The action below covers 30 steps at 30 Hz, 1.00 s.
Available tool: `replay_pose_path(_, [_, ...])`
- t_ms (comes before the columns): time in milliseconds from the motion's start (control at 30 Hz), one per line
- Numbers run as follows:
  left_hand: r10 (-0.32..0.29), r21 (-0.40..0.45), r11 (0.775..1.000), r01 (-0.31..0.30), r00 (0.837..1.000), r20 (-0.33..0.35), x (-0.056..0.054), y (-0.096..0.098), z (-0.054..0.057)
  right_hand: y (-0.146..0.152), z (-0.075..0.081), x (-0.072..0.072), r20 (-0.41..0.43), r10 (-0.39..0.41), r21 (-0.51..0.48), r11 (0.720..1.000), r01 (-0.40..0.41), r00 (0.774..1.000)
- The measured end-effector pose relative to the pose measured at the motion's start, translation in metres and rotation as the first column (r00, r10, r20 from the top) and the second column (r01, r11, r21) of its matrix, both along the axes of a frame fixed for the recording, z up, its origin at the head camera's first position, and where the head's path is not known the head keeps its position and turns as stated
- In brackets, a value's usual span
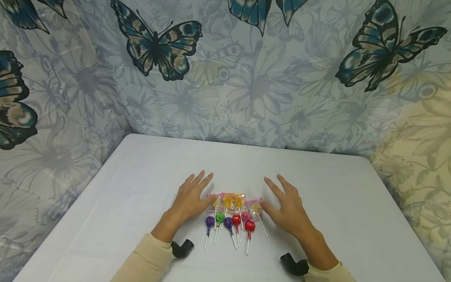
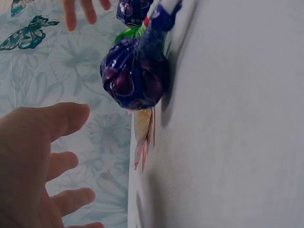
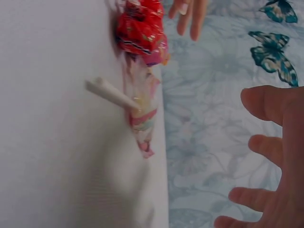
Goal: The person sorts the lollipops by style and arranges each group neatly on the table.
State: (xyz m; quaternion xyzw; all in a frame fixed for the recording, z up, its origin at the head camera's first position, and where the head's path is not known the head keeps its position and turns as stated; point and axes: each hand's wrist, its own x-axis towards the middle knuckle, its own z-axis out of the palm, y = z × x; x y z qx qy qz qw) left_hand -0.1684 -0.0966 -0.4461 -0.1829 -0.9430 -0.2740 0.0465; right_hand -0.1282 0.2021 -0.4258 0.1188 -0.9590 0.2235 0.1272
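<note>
Several wrapped lollipops lie bunched on the white table, sticks pointing toward the front. In the near row are a purple lollipop (image 1: 210,222), a green lollipop (image 1: 220,217) and a red lollipop (image 1: 249,226). Behind them, clear pink-edged wrappers hold yellow and orange ones, such as the orange lollipop (image 1: 228,202). My left hand (image 1: 190,199) spreads at the bunch's left, its thumb overlapping the leftmost clear wrapper in the head view. At the right, my right hand (image 1: 289,209) has its fingers apart, thumb tip by a pale yellow lollipop (image 1: 256,208). Neither hand grips anything.
The white-covered table (image 1: 148,168) reaches back to a wall hung with butterfly-print fabric (image 1: 257,86). A black wrist-worn piece (image 1: 183,249) sits by the left cuff, and a similar black piece (image 1: 294,265) by the right.
</note>
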Motion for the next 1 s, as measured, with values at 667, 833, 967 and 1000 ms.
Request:
replay_pose_path(667, [-0.051, 0.030, 0.998, 0.050, 0.997, 0.049, 0.000, 0.001, -0.021, -0.001, -0.029, 0.002, 0.051, 0.078, 0.001, 0.997, -0.078, 0.996])
replay_pose_path(833, [-0.042, 0.040, 0.998, 0.040, 0.998, 0.052, 0.004, 0.000, -0.022, -0.002, -0.036, 0.003, 0.078, 0.093, 0.059, 0.994, -0.097, 0.993])
replay_pose_path(967, [-0.044, 0.045, 0.998, 0.042, 0.998, 0.039, 0.005, -0.001, -0.024, -0.001, -0.040, 0.004, 0.059, 0.106, 0.099, 0.989, -0.112, 0.993])
replay_pose_path(1000, [-0.045, 0.044, 0.998, 0.043, 0.998, 0.041, 0.005, -0.001, -0.024, -0.001, -0.041, 0.004, 0.056, 0.107, 0.106, 0.988, -0.113, 0.993])
